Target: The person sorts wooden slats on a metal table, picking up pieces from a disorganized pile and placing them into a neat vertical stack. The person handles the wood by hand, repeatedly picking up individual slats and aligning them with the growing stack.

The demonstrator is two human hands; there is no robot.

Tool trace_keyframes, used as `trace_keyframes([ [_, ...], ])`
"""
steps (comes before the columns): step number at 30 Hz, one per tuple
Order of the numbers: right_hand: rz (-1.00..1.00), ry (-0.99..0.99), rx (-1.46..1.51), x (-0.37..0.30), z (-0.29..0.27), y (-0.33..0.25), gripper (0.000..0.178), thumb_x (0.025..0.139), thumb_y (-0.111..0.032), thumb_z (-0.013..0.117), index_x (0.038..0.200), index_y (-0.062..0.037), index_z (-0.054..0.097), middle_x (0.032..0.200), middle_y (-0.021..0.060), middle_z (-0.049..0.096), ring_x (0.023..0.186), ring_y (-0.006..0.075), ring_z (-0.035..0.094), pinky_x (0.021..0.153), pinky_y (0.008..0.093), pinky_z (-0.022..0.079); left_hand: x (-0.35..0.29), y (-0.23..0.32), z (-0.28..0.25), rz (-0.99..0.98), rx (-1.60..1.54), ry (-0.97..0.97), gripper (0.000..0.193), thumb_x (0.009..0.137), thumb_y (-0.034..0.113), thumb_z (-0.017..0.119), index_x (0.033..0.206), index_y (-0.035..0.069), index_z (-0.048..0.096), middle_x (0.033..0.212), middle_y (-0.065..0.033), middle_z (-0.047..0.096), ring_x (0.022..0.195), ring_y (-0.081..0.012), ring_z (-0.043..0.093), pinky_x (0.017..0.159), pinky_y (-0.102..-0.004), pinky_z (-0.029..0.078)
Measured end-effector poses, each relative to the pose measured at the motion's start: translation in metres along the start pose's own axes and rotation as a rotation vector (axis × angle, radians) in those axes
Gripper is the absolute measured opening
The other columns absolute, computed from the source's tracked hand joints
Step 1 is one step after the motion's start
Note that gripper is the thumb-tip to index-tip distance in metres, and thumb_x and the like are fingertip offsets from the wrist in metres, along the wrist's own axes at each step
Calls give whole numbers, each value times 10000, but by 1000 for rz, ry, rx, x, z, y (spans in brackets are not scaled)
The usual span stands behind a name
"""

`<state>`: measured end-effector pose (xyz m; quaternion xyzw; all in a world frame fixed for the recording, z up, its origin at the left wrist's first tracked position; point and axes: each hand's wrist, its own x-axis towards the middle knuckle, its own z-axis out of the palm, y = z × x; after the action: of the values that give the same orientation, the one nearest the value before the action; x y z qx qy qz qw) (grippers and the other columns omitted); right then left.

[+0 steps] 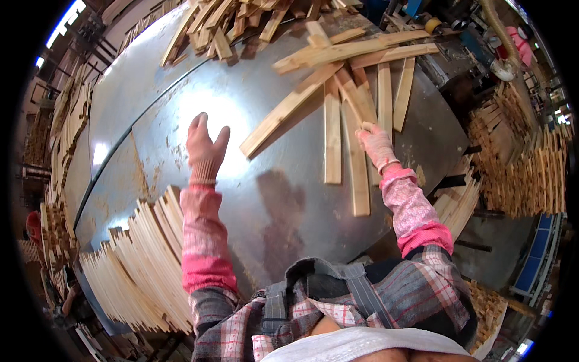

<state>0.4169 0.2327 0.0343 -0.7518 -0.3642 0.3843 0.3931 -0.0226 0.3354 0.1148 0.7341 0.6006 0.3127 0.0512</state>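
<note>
My right hand (377,146), in a pale glove and pink sleeve cover, grips the near end of a wooden slat (354,96) in a loose heap on the metal table (241,223). Other slats lie beside and under it, among them a short upright-lying slat (332,133) and a longer slat (292,111) slanting toward the left. Over the shiny tabletop, my gloved left hand (206,148) is raised with thumb and fingers apart, holding nothing.
A row of stacked slats (139,265) stands at the table's near left. A jumbled slat pile (241,24) covers the far edge. More stacked wood (518,169) and a blue panel (534,253) are at the right. A seam crosses the tabletop on the left.
</note>
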Motion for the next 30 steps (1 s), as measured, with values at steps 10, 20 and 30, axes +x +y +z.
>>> trace_keyframes([
  [10, 293, -412, 837, 133, 3, -20, 379, 986, -384, 688, 1194, -78, 610, 1046, 79, 684, 862, 230, 683, 774, 406, 570, 227, 135, 175, -195, 181, -720, 875, 853, 708, 637, 1375, 7, 607, 1305, -239, 671, 1252, -381, 623, 1070, -444, 477],
  [20, 245, -446, 882, 134, 102, -41, 539, 971, -498, 675, 1222, -22, 652, 1121, 95, 673, 1033, 187, 647, 875, 374, 560, 117, 137, 195, -328, -360, -783, 824, 717, 472, 860, 1328, 5, 564, 1072, -180, 726, 1017, -281, 713, 891, -375, 563],
  [30, 200, -618, 369, 44, 56, -34, 320, 1018, -268, 591, 1162, 1, 687, 1100, 88, 709, 976, 168, 679, 871, 328, 558, -17, 141, 172, -603, -1058, -787, 845, 835, 179, 802, 1550, 8, 386, 1251, -153, 664, 1153, -203, 639, 1001, -337, 521],
])
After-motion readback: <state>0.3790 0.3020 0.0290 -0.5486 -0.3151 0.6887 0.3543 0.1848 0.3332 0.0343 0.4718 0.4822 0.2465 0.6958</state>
